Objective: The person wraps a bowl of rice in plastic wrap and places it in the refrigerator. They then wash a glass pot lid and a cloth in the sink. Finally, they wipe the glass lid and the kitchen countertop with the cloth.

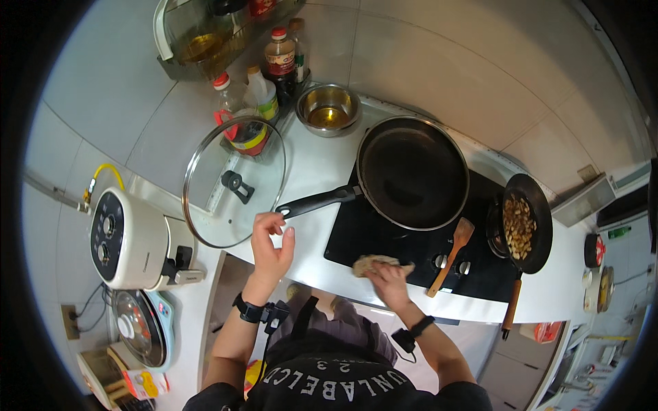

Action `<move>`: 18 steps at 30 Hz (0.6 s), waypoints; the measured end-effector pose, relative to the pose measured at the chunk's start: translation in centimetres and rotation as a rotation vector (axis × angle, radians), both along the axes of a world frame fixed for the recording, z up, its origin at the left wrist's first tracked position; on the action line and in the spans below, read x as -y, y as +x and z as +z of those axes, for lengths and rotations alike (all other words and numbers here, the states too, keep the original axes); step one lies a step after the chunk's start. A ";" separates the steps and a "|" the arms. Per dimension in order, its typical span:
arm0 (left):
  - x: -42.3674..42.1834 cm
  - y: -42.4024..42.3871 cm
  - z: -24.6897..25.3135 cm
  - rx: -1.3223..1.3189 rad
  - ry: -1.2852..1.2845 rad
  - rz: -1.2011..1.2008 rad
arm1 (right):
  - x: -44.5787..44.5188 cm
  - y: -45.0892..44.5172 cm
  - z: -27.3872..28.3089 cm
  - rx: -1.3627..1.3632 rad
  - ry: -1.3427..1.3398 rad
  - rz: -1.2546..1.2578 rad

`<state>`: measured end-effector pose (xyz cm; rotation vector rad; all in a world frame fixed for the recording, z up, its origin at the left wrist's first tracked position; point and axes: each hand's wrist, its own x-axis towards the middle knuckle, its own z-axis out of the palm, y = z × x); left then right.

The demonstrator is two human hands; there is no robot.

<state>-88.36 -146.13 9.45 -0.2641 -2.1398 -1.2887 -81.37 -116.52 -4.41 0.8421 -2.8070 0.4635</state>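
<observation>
My right hand (389,283) presses a crumpled beige cloth (378,263) onto the front left edge of the black glass cooktop (344,234). My left hand (272,246) is raised near the end of the black frying pan's handle (318,201), fingers curled apart, holding nothing; whether it touches the handle tip is unclear. The empty black frying pan (411,172) sits on the cooktop's left side. A wooden spatula (452,251) lies across the cooktop's front edge beside the knobs (464,267). On the right burner, a dark wok (540,231) with a wooden handle holds browned chopped food (518,226).
A glass lid (262,190) leans against bottles (247,136) at the left. Behind stands a steel bowl (329,110) with yellow liquid. A white air fryer (139,241) and a lidded electric pot (141,329) occupy the left counter. A wire rack (221,56) hangs above.
</observation>
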 end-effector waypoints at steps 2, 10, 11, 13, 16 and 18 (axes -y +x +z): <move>-0.6 -0.7 0.2 0.011 0.020 0.057 | -3.2 0.2 1.1 0.018 0.073 -0.128; -1.5 -6.6 1.9 0.245 0.065 0.036 | -6.7 -2.5 4.2 0.291 -0.235 -0.296; -1.2 -8.2 2.3 0.279 0.027 0.009 | -6.9 -3.3 5.5 0.310 -0.321 -0.293; -0.9 -11.8 2.8 0.421 0.064 -0.057 | -6.9 -4.8 9.4 0.299 -0.332 -0.274; 0.2 -18.6 1.2 0.526 0.046 -0.169 | -6.9 -7.2 16.0 0.434 -0.417 -0.347; -0.5 -22.0 1.6 0.596 0.027 -0.246 | -7.0 -9.3 19.8 0.365 -0.392 -0.368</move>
